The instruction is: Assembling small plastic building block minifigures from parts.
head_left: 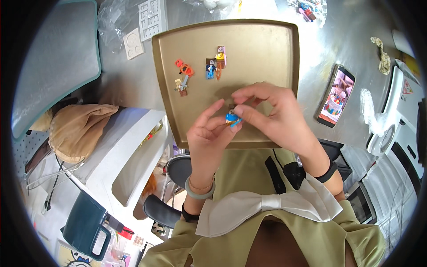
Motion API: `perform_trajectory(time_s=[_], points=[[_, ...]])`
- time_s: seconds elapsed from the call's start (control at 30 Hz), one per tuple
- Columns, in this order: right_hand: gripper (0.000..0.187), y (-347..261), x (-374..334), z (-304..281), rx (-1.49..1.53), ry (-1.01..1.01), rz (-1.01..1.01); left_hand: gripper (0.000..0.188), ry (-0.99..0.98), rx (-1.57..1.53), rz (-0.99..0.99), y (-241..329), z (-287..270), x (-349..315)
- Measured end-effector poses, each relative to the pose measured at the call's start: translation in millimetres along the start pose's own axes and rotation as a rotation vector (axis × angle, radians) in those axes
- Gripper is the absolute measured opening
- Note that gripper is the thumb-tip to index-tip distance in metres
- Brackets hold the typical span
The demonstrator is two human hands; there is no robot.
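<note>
Above the near part of a gold square tray [253, 33], my two hands meet around a small toy minifigure [231, 116] with blue and brown parts. My left hand [211, 127] grips it between thumb and fingers from the left. From the right, the thumb and fingertips of my right hand [271, 111] pinch its upper part. Farther back in the tray lie a minifigure in dark and blue [211, 69], one with a yellow torso [220, 56], a tan one with a grey sword [181, 86], and red-orange pieces [184, 67].
A phone [336, 95] showing a decorated cake lies right of the tray. White molds [152, 20] and clear plastic bags are at the back left, more toy pieces [307, 12] at the back right. A white machine [391, 120] stands far right; a dark teal pitcher [84, 224] is lower left.
</note>
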State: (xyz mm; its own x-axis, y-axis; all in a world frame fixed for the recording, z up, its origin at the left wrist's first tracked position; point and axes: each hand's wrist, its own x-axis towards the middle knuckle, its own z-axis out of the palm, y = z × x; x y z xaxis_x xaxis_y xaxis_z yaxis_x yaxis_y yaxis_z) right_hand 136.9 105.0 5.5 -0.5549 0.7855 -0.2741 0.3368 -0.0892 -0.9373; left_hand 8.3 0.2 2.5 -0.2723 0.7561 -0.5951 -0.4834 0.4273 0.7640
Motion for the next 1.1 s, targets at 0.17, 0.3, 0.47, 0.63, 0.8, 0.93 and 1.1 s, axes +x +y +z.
perform_trajectory(time_s=[0.17,0.3,0.47,0.63,0.8,0.93,1.1], points=[[0.016,-7.2,8.9,0.1,0.246,-0.236,0.255,0.053,-0.027,0.007,-0.012,6.8,-0.6,0.0],[0.031,-8.6,12.8,-6.5,0.057,-0.114,0.042,0.050,-0.005,0.069,0.047,7.8,-7.7,4.1],[0.047,6.0,60.8,-83.7,-0.382,0.443,-0.009,0.042,0.169,0.204,0.172,-1.1,-35.8,22.5],[0.042,44.3,92.1,-140.1,-0.767,0.724,0.171,0.036,0.215,0.245,0.137,-4.8,-40.4,31.1],[0.033,81.2,101.8,-155.8,-0.404,0.532,0.372,0.031,0.231,0.372,0.083,-9.7,-40.8,33.8],[0.026,67.9,106.4,-136.9,-0.281,0.625,0.357,0.030,0.250,0.432,0.108,-15.9,-44.1,35.0],[0.021,74.0,110.0,-141.2,-0.235,0.650,0.300,0.033,0.284,0.396,0.194,-16.0,-37.3,31.4]])
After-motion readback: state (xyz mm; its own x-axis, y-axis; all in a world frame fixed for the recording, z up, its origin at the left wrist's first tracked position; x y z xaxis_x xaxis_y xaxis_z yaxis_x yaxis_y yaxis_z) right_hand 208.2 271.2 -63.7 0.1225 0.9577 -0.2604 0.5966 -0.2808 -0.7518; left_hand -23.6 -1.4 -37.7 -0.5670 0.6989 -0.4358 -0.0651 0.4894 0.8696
